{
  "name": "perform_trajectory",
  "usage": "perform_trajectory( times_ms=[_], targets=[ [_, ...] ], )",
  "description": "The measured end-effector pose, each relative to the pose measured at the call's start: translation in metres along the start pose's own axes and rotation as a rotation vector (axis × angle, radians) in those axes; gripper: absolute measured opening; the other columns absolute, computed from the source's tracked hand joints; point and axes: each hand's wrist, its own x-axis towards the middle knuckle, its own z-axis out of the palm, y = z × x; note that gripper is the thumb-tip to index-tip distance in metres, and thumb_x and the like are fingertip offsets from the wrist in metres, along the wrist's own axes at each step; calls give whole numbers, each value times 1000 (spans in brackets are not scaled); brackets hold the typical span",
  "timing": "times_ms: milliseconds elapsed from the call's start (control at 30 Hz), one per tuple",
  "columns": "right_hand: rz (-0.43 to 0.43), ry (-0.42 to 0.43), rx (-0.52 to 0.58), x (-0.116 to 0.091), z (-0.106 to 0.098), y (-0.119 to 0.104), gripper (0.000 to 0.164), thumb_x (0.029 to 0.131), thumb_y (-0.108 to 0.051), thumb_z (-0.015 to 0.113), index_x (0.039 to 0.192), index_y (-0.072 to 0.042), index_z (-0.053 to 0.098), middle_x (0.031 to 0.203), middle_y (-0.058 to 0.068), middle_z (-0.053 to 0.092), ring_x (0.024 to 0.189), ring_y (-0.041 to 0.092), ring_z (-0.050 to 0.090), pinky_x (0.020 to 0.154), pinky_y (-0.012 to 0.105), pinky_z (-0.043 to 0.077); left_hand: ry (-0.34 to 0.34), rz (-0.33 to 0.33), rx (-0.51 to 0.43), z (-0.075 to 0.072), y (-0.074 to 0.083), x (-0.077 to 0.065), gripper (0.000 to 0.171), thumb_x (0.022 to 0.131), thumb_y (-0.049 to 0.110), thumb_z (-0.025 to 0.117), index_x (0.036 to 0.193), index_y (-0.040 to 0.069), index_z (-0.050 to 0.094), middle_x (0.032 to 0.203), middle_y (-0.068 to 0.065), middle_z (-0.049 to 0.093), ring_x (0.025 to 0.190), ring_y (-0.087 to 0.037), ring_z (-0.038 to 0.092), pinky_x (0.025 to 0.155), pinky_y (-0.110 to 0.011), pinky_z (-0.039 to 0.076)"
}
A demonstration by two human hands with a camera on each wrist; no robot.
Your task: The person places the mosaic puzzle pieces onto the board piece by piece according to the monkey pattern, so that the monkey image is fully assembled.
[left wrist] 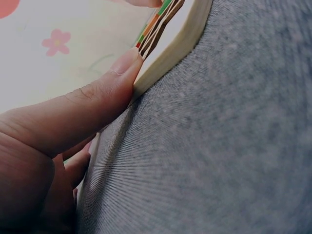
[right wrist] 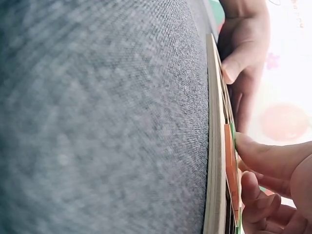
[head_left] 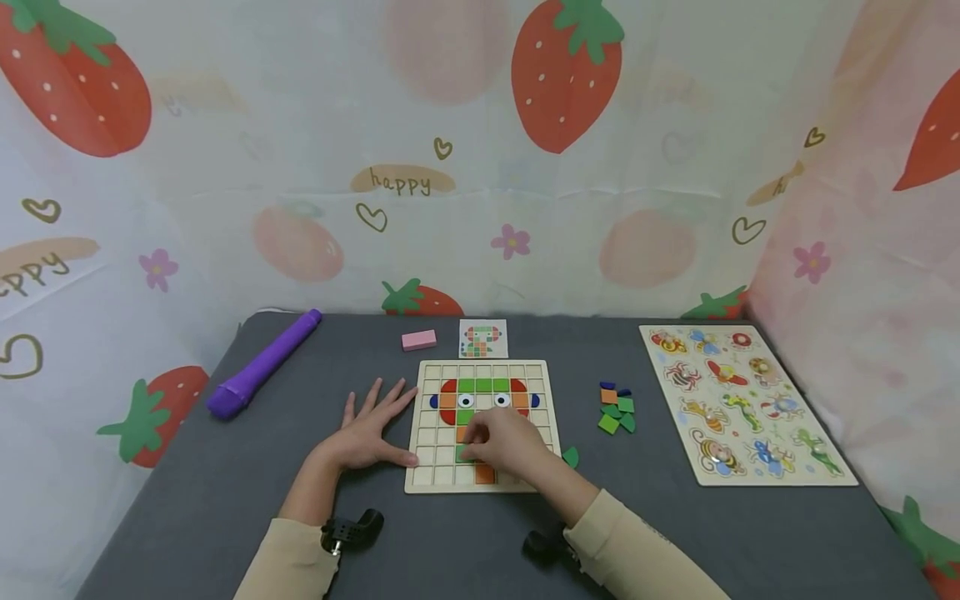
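A wooden grid board lies flat, its cells partly filled with coloured tiles that form a face-like pattern with two eye tiles. My left hand is at its left side with fingers spread; in the left wrist view the thumb touches the board's edge. Over the lower middle cells, my right hand has curled fingers, with thumb and index fingertip at a green square tile. The right wrist view shows that thumb against the green tile. An orange tile sits below; my right hand hides several cells.
Behind the board lie a pattern card and a pink block. Loose tiles are piled to the right, and a green piece lies by the board's right edge. An insect picture board is far right; a purple stick is left.
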Motion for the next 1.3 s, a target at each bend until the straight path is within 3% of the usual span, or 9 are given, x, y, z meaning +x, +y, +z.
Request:
perform_trajectory(
  times_ms=[200, 467, 733, 967, 1300],
  targets=[
    [26, 5, 51, -1, -4, 5, 14, 84, -32, 84, 87, -23, 72, 74, -8, 62, 67, 11, 56, 60, 29, 46, 2, -1, 3, 0, -1, 1, 116, 72, 57, 85, 163, 25, 22, 171, -8, 8, 156, -39, -14, 114, -67, -20],
    [28, 81, 75, -10, -23, 18, 13, 90, -29, 78, 95, -18, 75, 80, -7, 65, 71, 11, 57, 63, 30, 47, 1, -5, -4, 0, -1, 2, 117, 71, 57, 86, 163, 24, 22, 171, -8, 8, 155, -39, -14, 114, -67, -20],
    [116, 162, 139, -21, -46, 46, 9, 90, -24, 78, 95, -17, 75, 81, -4, 66, 71, 14, 59, 60, 30, 50, 4, -6, 2, 1, 0, 1, 117, 71, 56, 86, 163, 24, 21, 171, -9, 8, 155, -39, -14, 115, -67, -20],
    [192, 226, 149, -30, -63, 68, 17, 89, -25, 79, 101, -14, 75, 85, -1, 68, 76, 15, 61, 63, 28, 52, 9, -10, -1, 2, 1, 0, 117, 71, 56, 86, 163, 23, 21, 171, -9, 8, 155, -40, -14, 114, -67, -20],
    [191, 300, 104, -45, -95, 106, 21, 92, -23, 76, 107, -9, 75, 92, 3, 72, 80, 18, 63, 66, 31, 50, 15, -5, -1, 2, 0, 1, 117, 71, 56, 87, 163, 23, 22, 171, -9, 9, 155, -40, -13, 114, -67, -20]
  ],
)
